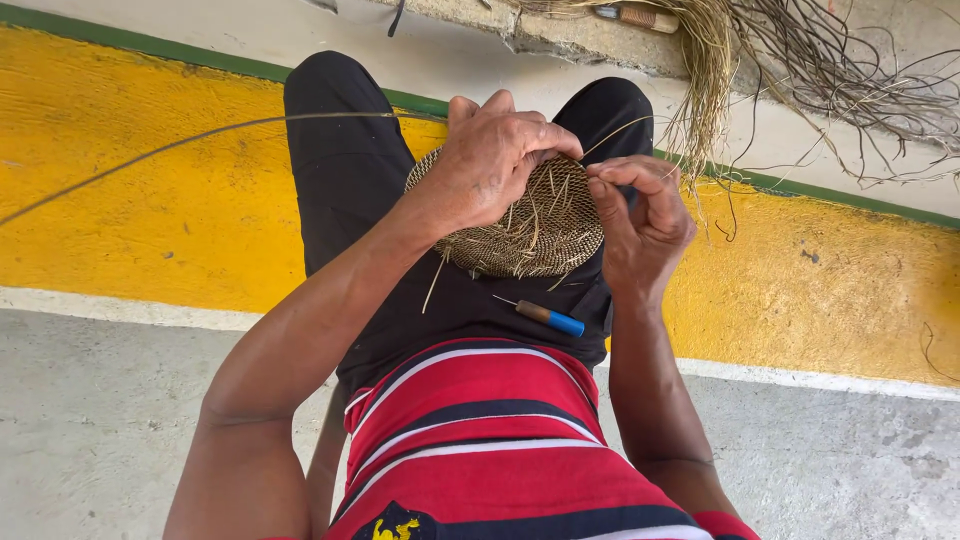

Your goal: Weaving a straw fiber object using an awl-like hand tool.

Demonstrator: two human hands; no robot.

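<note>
A round woven straw disc (pixel 545 225) with loose fibre ends rests on my lap over black trousers. My left hand (pixel 492 155) lies over its upper left part, fingers curled on the rim and gripping it. My right hand (pixel 640 215) pinches a thin straw strand at the disc's right edge, fingers closed on it. A long thin fibre (pixel 200 135) runs from the disc out to the left. An awl with a wood and blue handle (pixel 545 318) lies on my lap just below the disc.
A bundle of dry straw fibres (pixel 770 70) lies spread at the upper right on a pale ledge. A yellow painted band (pixel 120 200) with a green stripe runs under my legs. Grey concrete (pixel 80 420) fills the near ground.
</note>
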